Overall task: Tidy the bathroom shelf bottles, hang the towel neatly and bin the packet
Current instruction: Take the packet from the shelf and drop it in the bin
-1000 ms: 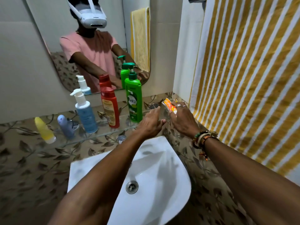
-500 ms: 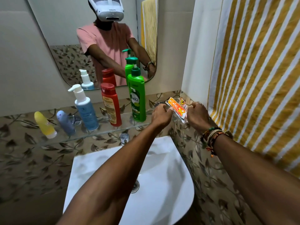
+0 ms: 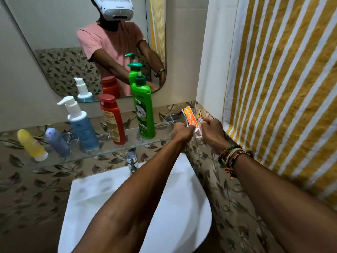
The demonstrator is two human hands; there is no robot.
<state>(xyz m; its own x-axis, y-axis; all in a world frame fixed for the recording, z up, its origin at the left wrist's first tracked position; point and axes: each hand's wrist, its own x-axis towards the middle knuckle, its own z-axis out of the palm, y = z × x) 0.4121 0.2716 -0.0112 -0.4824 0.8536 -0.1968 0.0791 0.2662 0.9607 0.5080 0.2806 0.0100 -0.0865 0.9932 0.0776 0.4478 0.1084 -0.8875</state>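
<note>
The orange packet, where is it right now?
Head view, right of centre: left hand and right hand hold the packet at the right end of the glass shelf, between the green bottle and the striped towel.

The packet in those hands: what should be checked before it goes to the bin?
1. Both hands hold it: ok. The left hand and right hand pinch the packet.
2. Packet free of the shelf: cannot tell; the hands hide its lower edge.
3. Green bottle clear of the left hand: ok, a gap shows.
4. Bin in sight: not ok, none in view.
5. Towel hung neatly: cannot tell, its top is out of frame.
</note>
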